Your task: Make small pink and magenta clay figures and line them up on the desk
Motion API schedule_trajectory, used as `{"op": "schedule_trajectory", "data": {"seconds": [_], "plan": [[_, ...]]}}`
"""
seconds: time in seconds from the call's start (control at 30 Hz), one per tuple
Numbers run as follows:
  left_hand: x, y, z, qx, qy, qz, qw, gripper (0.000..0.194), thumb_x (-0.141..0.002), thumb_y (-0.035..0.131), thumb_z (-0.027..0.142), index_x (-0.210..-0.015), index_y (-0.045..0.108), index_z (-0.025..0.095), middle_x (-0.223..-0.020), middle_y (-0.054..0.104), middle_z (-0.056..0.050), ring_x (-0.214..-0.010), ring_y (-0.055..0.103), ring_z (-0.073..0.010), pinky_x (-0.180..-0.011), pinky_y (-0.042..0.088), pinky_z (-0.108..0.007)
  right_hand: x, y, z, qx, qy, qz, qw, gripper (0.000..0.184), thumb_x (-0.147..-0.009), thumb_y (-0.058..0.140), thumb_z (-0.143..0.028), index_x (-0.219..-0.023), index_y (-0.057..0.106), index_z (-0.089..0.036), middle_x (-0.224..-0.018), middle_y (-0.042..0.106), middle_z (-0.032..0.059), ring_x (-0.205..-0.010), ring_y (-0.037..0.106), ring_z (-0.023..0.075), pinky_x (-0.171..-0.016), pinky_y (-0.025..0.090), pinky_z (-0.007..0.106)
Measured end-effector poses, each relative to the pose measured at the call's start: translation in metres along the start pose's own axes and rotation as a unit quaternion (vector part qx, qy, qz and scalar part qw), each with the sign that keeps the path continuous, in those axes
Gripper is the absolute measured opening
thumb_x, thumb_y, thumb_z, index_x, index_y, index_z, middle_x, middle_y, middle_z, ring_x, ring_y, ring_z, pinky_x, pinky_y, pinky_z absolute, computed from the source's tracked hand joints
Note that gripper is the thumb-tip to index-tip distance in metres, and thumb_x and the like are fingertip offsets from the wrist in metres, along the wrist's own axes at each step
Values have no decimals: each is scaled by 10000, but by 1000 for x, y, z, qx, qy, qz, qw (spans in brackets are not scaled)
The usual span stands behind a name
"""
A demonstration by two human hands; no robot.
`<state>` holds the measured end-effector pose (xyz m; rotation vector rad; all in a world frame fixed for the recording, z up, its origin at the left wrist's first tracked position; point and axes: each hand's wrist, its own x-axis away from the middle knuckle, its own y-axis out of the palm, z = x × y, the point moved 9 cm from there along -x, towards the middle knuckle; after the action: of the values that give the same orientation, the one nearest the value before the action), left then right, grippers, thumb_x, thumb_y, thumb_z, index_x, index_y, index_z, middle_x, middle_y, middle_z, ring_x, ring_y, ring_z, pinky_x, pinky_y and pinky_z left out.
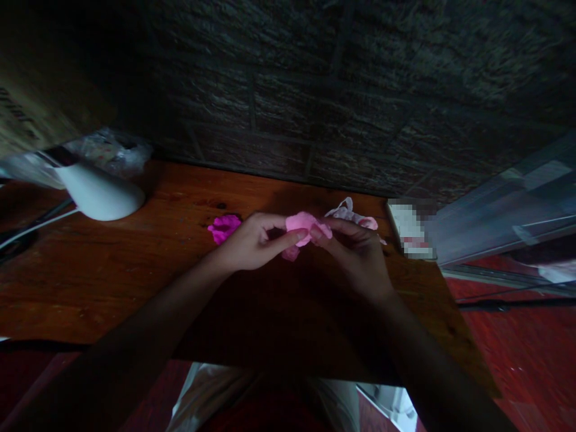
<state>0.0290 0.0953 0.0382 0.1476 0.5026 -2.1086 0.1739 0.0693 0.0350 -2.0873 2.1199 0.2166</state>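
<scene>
Between my two hands, above the wooden table [171,240], is a piece of light pink crinkled material [299,223], perhaps crepe paper or petals. My left hand [256,243] pinches its left side between thumb and fingers. On its right side my right hand [353,249] pinches it too, thumb in front. A darker pink part [290,252] shows just below. Left of my left hand lies a magenta ruffled piece [225,228], partly covered by that hand. Behind my right hand are white and pink scraps [348,213], partly hidden.
A white lamp-like base [101,192] with a cord stands on the left, near clear plastic wrapping [114,150] and a cardboard box [40,90]. A dark brick-patterned wall [288,90] rises behind the table. At the right edge sits a white box [411,231], partly blurred, beside a translucent panel [504,204].
</scene>
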Motion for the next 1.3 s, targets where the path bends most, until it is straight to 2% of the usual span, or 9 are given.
{"op": "schedule_trajectory", "data": {"seconds": [0.23,0.37,0.5,0.73,0.87,0.97,1.1,1.23,1.3], "plan": [[0,-1,-3,6,-9,33,999,274,-943,689,338,-755,687,139,-668,738,-48,-595,698,-138,-553,538,-219,1,-3,-5,31,-31,32,999,151,-839,810,-382,-741,798,-267,-719,762,-13,-685,647,144,-653,536,289],[0,7,1,36,-15,-14,999,261,-935,699,352,-790,701,135,-700,739,-52,-625,702,-145,-594,564,-233,2,-7,-4,52,-26,71,996,246,-832,803,-469,-708,785,-258,-661,707,-18,-653,607,144,-634,517,293],[0,5,5,9,-13,-7,1000,291,-961,663,337,-750,702,140,-694,746,-58,-628,706,-148,-605,555,-233,3,-8,-2,54,-21,88,994,284,-831,792,-501,-697,780,-251,-673,707,-19,-630,581,133,-635,514,292],[-1,-12,16,-97,68,49,992,363,-930,627,254,-588,538,171,-549,529,33,-503,475,-78,-453,325,-189,4,-4,-8,56,-62,57,995,98,-857,779,-328,-936,793,-271,-910,798,0,-828,691,172,-792,567,341],[1,-12,19,-123,73,49,989,370,-917,627,224,-577,490,175,-516,418,68,-464,366,-58,-431,245,-192,5,-10,-13,107,-78,75,988,56,-875,758,-302,-895,796,-266,-807,771,-11,-739,656,159,-706,542,323],[2,-9,17,-133,57,41,989,347,-930,650,284,-619,544,172,-517,477,57,-462,417,-68,-439,281,-200,4,-15,-10,100,-60,86,990,100,-852,786,-348,-812,800,-257,-765,770,-7,-693,646,155,-667,533,315],[2,-12,12,-153,44,86,984,329,-916,717,380,-691,619,160,-553,552,37,-494,485,-84,-463,339,-207,1,-20,-7,72,-41,109,990,146,-821,821,-396,-787,811,-255,-737,771,-6,-638,632,142,-628,533,301],[2,-17,4,-52,35,121,991,267,-896,750,368,-1028,737,136,-842,768,-49,-677,675,-131,-604,519,-214,0,-8,-3,34,-21,67,997,69,-806,833,-338,-819,826,-270,-777,805,-10,-700,699,156,-702,582,313],[1,-18,3,-7,35,125,992,279,-876,773,354,-1048,762,135,-936,806,-76,-785,732,-165,-697,574,-241,1,-1,-1,12,-14,43,999,87,-806,826,-299,-891,834,-278,-867,833,-8,-772,739,170,-766,606,331]]}}
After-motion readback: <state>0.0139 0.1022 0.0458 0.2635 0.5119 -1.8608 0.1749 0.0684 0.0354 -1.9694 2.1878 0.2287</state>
